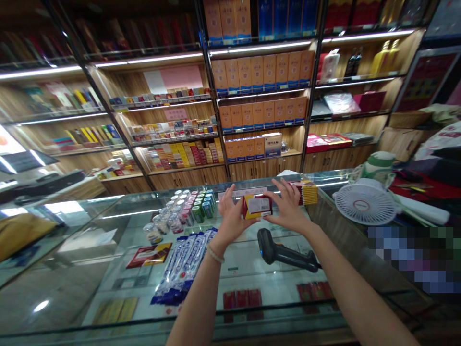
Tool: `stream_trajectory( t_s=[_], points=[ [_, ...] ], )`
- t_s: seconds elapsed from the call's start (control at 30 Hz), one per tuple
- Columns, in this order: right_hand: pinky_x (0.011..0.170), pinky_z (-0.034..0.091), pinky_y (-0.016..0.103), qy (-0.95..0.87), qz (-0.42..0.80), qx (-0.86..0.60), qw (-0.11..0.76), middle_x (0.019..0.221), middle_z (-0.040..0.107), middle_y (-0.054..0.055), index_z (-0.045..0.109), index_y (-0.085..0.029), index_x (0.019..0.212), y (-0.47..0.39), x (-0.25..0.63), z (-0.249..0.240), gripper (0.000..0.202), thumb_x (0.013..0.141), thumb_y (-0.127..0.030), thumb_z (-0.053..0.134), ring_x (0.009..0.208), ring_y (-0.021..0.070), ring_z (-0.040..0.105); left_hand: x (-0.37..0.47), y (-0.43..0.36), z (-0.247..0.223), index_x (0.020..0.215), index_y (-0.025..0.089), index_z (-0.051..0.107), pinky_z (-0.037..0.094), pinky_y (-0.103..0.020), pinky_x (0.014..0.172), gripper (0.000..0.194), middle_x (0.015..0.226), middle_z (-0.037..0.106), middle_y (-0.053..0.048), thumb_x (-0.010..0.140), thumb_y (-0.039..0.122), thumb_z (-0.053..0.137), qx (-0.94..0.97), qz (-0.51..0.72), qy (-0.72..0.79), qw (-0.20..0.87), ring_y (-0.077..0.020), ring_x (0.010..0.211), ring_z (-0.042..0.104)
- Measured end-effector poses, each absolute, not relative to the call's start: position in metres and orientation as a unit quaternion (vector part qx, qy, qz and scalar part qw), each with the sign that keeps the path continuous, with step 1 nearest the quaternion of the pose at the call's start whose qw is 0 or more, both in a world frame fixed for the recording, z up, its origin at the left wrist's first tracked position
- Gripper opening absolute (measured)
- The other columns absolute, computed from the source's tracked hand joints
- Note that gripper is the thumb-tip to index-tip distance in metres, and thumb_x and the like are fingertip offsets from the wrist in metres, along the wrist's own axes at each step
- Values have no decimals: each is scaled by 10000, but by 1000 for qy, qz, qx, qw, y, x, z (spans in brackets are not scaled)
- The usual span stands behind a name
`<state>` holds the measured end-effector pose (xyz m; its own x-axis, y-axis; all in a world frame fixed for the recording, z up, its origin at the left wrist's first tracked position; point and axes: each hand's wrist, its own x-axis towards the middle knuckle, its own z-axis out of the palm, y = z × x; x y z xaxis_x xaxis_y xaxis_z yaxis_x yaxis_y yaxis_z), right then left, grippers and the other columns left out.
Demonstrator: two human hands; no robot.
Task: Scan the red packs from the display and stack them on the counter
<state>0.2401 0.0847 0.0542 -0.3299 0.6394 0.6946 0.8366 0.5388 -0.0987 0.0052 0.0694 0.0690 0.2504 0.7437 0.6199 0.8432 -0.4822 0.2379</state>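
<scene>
Between my two hands is a small red and yellow packet (pixel 258 206) with a white barcode label facing me. My left hand (pixel 232 211) pinches its left end, fingers raised. My right hand (pixel 286 206) grips the right end with thumb and fingers. Just beyond the right hand lies a stack of similar red and yellow packets (pixel 308 192). A black barcode scanner (pixel 284 252) rests on the glass counter (pixel 245 274) below my hands. Left of my left forearm are blue and white long packets (pixel 187 264) and one flat red and yellow packet (pixel 149 255).
Several small jars and cans (pixel 183 211) stand in rows at the back left of the counter. A white fan (pixel 365 202) and a green and white jug (pixel 378 166) are at right. Behind the counter, shelves hold orange boxes (pixel 262 74) and cigarette packs (pixel 183 156).
</scene>
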Motion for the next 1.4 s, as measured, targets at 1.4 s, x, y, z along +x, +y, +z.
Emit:
stream_trajectory(
  t_s=[1.4],
  points=[
    [1234,75,656,-817,-254,-465,226,1630,390,155,613,-204,1342,85,234,61,644,778,-442,815,1524,375,246,10,68,52,1341,306,635,90,-661,1248,712,1629,396,-154,711,558,853,-768,-299,-536,184,-383,1533,287]
  ],
)
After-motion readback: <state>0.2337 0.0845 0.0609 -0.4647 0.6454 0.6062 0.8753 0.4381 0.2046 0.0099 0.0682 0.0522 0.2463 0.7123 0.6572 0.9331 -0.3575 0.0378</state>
